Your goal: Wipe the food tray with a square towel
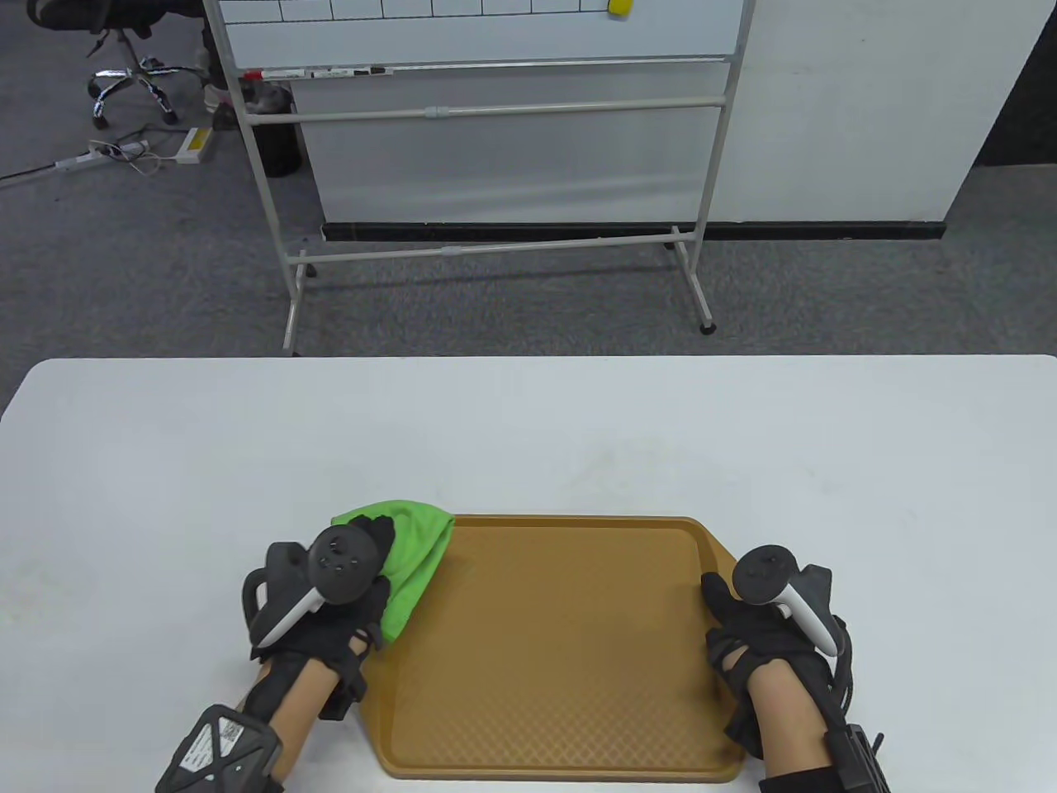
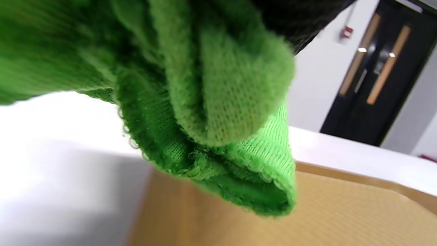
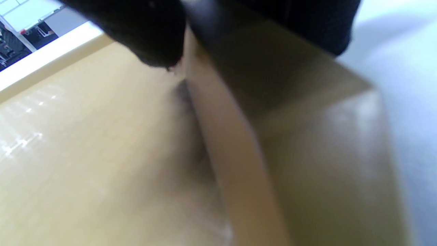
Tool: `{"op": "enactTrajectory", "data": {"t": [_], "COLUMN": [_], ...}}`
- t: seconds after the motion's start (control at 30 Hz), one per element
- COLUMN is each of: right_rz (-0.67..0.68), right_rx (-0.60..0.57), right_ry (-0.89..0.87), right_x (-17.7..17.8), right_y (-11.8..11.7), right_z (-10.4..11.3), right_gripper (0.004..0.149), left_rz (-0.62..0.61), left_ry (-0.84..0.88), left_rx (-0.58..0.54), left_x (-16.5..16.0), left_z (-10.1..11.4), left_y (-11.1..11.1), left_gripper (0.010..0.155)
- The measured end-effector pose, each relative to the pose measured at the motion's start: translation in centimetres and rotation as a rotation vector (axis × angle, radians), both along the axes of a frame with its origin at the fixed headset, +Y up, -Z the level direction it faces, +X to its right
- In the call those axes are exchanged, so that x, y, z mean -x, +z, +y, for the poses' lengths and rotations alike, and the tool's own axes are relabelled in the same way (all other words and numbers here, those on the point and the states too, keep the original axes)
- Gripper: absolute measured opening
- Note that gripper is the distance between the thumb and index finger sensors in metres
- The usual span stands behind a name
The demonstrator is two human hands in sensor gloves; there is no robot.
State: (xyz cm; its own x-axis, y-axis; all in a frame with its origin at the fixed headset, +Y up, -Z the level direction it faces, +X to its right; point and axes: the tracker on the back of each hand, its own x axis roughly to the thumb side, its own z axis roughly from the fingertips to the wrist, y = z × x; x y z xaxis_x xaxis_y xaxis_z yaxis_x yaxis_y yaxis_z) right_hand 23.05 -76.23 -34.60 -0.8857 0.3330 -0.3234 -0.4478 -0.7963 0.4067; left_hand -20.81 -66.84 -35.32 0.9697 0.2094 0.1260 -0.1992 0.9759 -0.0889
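Left hand [image 1: 330, 611] fingers clench the green towel [image 1: 409, 557]; right hand [image 1: 756, 628] grips the tray [image 1: 561, 644] rim, fingertips hidden.

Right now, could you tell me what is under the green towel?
The green towel overhangs the brown tray at its far-left corner, above white table. The left hand covers the rest.

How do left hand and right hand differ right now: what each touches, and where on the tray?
The left hand grips the bunched green towel; the right hand holds no cloth. The left hand is at the tray's far left corner, towel hanging over it; the right hand rests on the tray's right rim, thumb inside the edge. Both wear black gloves with trackers.
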Motion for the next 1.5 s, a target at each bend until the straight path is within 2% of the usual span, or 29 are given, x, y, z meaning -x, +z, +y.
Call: {"op": "enactTrajectory", "data": {"t": [0.1, 0.3, 0.4, 0.57, 0.77, 0.93, 1.1, 1.3, 1.5], "right_rz": [0.009, -0.049, -0.050, -0.038, -0.040, -0.050, -0.062, -0.072, -0.107], "right_rx": [0.013, 0.021, 0.021, 0.026, 0.032, 0.015, -0.002, -0.010, -0.014], "right_ry": [0.010, 0.006, 0.003, 0.027, 0.014, -0.013, -0.060, -0.070, -0.115], "right_x": [0.0, -0.5, -0.4, -0.3, -0.4, -0.7, -1.2, -1.4, -1.8], "right_y": [0.0, 0.1, 0.1, 0.1, 0.0, 0.1, 0.2, 0.1, 0.1], "right_z": [0.0, 0.1, 0.2, 0.3, 0.3, 0.4, 0.4, 0.4, 0.2], "right_gripper": [0.072, 0.092, 0.089, 0.088, 0.086, 0.080, 0.073, 0.069, 0.066], "left_rz": [0.010, -0.030, -0.043, -0.080, -0.186, -0.256, -0.311, -0.395, -0.559], "left_ry": [-0.116, -0.317, -0.319, -0.200, -0.200, -0.111, -0.057, -0.105, -0.116], "left_rx": [0.065, 0.227, 0.266, 0.270, 0.245, 0.257, 0.283, 0.290, 0.241], "left_x": [-3.6, -9.0, -10.6, -12.9, -17.8, -21.9, -24.6, -26.3, -26.0], "left_z": [-0.8, -5.6, -6.8, -7.0, -7.3, -7.8, -8.4, -8.6, -8.9], "left_y": [-1.9, -4.3, -4.8, -5.3, -5.5, -5.6, -5.2, -4.1, -1.9], "left_gripper": [0.064, 0.062, 0.062, 0.062, 0.062, 0.062, 0.061, 0.060, 0.059]}}
